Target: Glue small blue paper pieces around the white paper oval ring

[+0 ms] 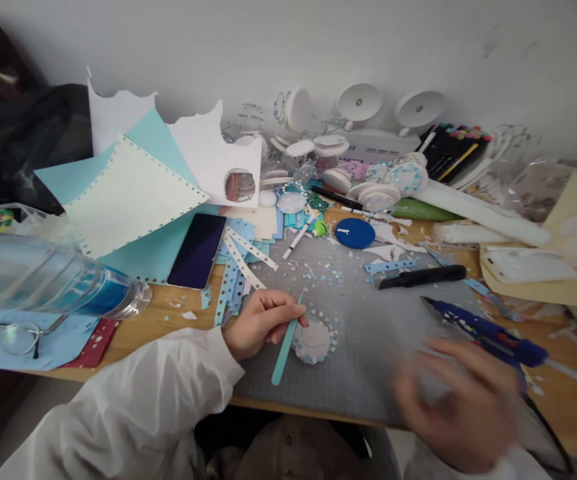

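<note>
My left hand point(263, 323) is closed on a slim teal tool point(284, 357) with a narrow upper tip and a wide rounded lower end. Whether it is a pair of tweezers is hard to see. Just right of the fingers, a round whitish disc point(315, 339) edged with small pale blue and white bits lies on the grey cutting mat point(363, 313); I cannot tell if the fingers touch it. At the lower right, my right hand point(461, 400) is smeared by motion, close to a blue glue gun point(498, 337). Its fingers are too blurred to read.
Behind the mat lie a blue disc point(355, 233), a black-handled cutter point(422, 276) and heaps of white discs point(338, 179). To the left are a phone point(197, 251), punched paper sheets point(135, 193), a plastic bottle point(53, 277) and glasses point(21, 338). Paper scraps litter the mat.
</note>
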`<state>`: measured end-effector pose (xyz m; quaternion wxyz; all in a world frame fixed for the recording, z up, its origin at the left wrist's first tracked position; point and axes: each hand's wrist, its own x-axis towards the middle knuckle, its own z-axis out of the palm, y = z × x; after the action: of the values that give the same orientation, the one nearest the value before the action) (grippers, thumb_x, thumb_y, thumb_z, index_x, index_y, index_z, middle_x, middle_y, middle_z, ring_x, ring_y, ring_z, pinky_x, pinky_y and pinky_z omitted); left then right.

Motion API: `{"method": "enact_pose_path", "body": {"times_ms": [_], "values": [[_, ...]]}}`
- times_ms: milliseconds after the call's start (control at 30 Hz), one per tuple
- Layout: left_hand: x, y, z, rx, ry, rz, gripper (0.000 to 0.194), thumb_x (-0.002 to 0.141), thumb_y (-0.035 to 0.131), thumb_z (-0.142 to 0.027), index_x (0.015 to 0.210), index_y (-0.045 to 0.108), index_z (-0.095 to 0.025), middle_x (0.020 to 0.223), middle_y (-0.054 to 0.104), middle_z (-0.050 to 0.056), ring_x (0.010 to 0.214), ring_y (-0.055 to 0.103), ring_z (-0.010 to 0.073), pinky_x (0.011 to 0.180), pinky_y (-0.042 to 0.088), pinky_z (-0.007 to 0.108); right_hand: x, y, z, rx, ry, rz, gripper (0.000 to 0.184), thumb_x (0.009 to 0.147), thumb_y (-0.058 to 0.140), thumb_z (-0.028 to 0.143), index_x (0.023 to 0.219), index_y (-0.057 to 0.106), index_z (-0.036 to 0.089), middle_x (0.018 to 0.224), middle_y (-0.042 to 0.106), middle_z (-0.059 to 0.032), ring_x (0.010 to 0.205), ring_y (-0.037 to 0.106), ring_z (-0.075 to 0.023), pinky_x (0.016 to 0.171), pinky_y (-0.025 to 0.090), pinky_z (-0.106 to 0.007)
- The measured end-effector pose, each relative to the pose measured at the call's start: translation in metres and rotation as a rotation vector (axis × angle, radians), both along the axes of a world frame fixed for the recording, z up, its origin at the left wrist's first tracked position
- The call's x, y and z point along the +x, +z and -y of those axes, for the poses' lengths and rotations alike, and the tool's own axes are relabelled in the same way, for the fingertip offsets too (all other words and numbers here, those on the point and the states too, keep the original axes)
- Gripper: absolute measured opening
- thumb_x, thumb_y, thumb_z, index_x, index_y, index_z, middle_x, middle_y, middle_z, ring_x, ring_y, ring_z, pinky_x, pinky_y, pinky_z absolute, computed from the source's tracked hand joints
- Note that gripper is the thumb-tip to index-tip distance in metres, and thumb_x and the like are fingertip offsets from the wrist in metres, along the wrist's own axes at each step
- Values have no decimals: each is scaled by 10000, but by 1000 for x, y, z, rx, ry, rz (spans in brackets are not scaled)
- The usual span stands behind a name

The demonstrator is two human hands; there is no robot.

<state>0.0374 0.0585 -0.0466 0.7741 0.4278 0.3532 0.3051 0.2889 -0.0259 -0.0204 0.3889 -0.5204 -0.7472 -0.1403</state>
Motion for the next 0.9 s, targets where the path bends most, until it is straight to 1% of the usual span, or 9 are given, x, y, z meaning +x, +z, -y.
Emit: {"method": "enact_pose_path", "body": {"times_ms": [33,67,167,267,333,467,600,767,900], "values": [[0,0,0,-10,0,8,326,771,667,-415,662,675,-108,317,392,-75,284,259,35,343,145,198,-18,0,-4,59,123,81,146,745,650,136,862,616,216,883,619,-62,786,602,-204,715,488,-365],[0,0,0,-17,1,18,324,774,664,-414,670,674,-108,320,398,-75,282,257,36,341,142,200,-36,0,-10,64,221,139,184,757,642,114,918,622,202,914,623,-69,812,601,-205,750,496,-372],[1,0,-1,-34,26,61,327,767,668,-401,606,616,-120,330,402,-74,288,253,32,348,140,204,-74,1,-34,43,399,223,224,799,627,103,1011,635,177,961,646,-78,898,582,-213,823,486,-387],[1,0,-2,-43,76,84,376,738,686,-394,523,520,-133,353,355,-82,325,238,26,370,132,203,-91,4,-55,69,509,294,150,871,542,118,946,661,170,930,663,-62,913,568,-194,825,475,-366],[1,1,-2,-40,110,86,377,719,698,-397,523,523,-127,375,310,-90,352,213,25,384,116,204,-93,6,-63,98,572,336,144,879,528,121,881,663,169,895,662,-53,895,567,-186,819,466,-359],[2,4,-2,-38,109,113,369,740,700,-383,542,536,-118,407,295,-89,383,192,23,406,104,214,-88,7,-68,155,612,379,110,861,564,142,837,665,180,892,663,-49,871,559,-184,825,451,-362],[3,5,-2,-50,78,128,377,769,691,-371,545,521,-119,434,290,-86,405,188,24,418,100,221,-80,4,-66,199,587,386,208,891,490,130,885,689,189,902,678,-38,879,551,-171,812,462,-334],[4,3,-2,-28,88,62,415,772,693,-377,519,479,-127,447,269,-85,427,185,33,424,91,226,-76,-1,-67,196,560,340,235,905,462,120,915,691,175,888,705,-30,868,584,-160,810,485,-316],[4,1,-1,38,88,-29,439,781,672,-451,535,506,-128,456,286,-80,432,201,40,426,124,216,-69,-1,-70,201,608,308,215,893,464,100,887,673,155,906,719,-50,863,618,-166,785,523,-311]]}}
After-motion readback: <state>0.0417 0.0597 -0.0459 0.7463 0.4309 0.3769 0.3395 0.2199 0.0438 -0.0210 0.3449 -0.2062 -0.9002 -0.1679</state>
